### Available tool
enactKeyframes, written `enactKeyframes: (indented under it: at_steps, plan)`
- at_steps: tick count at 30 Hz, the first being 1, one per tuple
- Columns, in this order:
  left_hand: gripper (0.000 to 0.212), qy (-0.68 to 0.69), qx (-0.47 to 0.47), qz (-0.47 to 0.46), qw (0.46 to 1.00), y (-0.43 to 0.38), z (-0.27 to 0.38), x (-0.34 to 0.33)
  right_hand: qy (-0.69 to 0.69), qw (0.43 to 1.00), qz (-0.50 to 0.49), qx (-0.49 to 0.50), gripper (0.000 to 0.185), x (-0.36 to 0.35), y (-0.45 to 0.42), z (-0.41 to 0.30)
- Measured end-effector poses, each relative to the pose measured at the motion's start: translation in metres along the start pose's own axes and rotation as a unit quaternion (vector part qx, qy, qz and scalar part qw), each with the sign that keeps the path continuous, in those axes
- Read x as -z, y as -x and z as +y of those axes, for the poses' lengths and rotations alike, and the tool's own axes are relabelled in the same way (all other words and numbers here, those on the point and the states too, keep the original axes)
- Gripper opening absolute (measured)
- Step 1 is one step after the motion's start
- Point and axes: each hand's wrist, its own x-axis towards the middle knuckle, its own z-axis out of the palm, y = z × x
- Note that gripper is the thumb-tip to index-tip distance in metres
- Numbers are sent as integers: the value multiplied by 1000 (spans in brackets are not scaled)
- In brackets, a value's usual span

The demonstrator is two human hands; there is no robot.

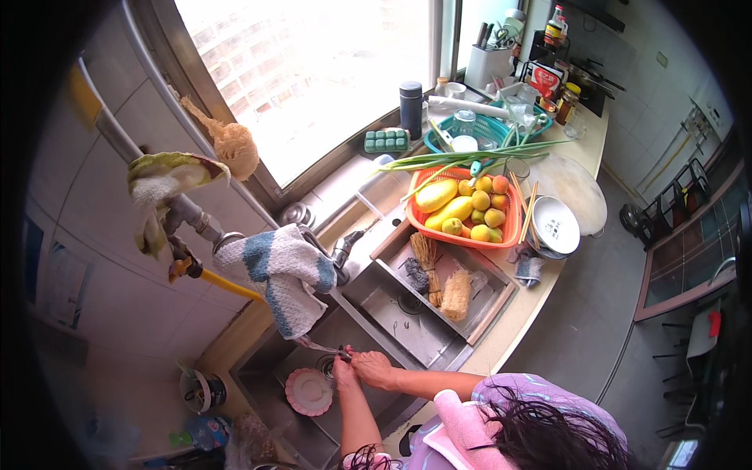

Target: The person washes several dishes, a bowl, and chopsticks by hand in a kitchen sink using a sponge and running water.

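Both hands meet over the left sink basin [267,367], close to its drain. My left hand [345,371] and my right hand [374,369] are closed around something small and dark, mostly hidden by the fingers; what it is I cannot tell. A stream of water [320,346] runs towards them from under a blue and white cloth [282,270] that hangs over the tap. Below and left of the hands, a pink scalloped dish [308,392] lies in the basin.
The right basin's tray holds a loofah piece [456,295], a straw brush [427,261] and a scouring pad [416,275]. Beyond stand an orange basket [414,226] of fruit, stacked bowls [555,226] and chopsticks [529,214]. A bucket [202,392] and bottle [205,432] are at left.
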Motion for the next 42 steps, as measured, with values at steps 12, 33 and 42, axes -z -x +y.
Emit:
enactKeyframes:
  at_steps: [12, 33, 42]
  plan:
    - [22, -154, 28, -84, 984, 97, -20, -47, -144, 944, 264, -136, 14, 126, 58, 57]
    - [30, 259, -41, 181, 948, 23, 55, 181, 235, 797, 234, -506, 42, 295, 187, 362]
    - [46, 125, -147, 224, 955, 33, 48, 173, 334, 791, 388, -336, 33, 275, 141, 267]
